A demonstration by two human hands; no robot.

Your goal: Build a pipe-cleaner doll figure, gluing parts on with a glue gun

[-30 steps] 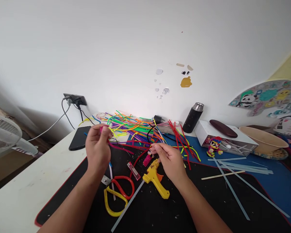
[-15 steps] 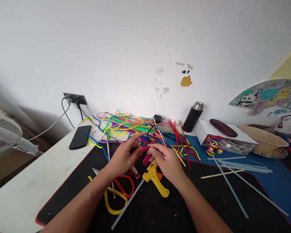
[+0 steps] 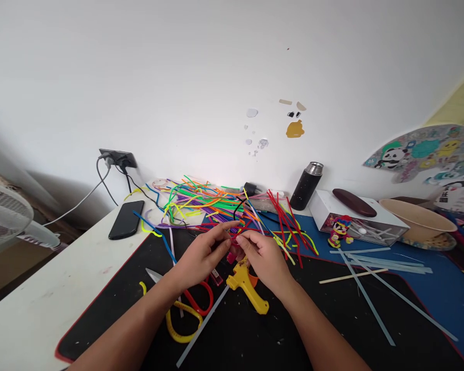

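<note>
My left hand [image 3: 204, 253] and my right hand [image 3: 263, 256] meet above the middle of the black mat. Between their closed fingertips is a small magenta-pink piece [image 3: 232, 256], mostly covered by the fingers, so its exact shape is hidden. Just below my right hand lies a yellow glue gun [image 3: 248, 288], with a translucent glue stick [image 3: 203, 326] reaching from its back end toward the front. Scissors with one red and one yellow handle loop [image 3: 182, 337] lie partly under my left forearm. A small dark red box [image 3: 216, 278] sits beside my left hand.
A heap of coloured pipe cleaners [image 3: 212, 203] lies along the wall, with red ones [image 3: 284, 221] to its right. A phone [image 3: 126, 220] rests at left. A black flask [image 3: 307, 186], a white box [image 3: 320, 206], a small figure [image 3: 339, 232] and glue sticks [image 3: 371, 299] stand or lie at right.
My left hand has shifted slightly to the right, its fingers bending in closer to my right hand's fingertips. The pink piece stays between the hands. The camera view has shifted a little.
</note>
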